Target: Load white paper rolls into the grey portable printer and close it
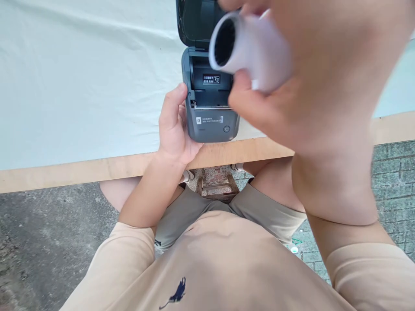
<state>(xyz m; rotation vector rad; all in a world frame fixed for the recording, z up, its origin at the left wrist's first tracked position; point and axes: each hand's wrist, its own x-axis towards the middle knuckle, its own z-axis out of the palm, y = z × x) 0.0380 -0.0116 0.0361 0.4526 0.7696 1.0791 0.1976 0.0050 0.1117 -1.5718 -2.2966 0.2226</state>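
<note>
A small dark grey label printer [210, 125] rests in my left hand [175, 121], whose thumb lies along its left side. The printer's black lid [197, 21] stands raised, so the inner bay shows, with a small printed sticker [211, 79] on its back wall. Over the bay's right part my right hand [279, 99] grips a white paper roll [266, 52]. The roll is tilted, its dark hollow core turned to the left. Motion blurs the roll and my right hand somewhat, and together they hide the printer's upper right side.
A pale blue-white sheet [81, 86] with creases covers the table, whose bare wooden edge [65, 174] runs across in front of me. Under it are my legs and a wooden stool [215, 190]. Paving [394, 181] lies to the right.
</note>
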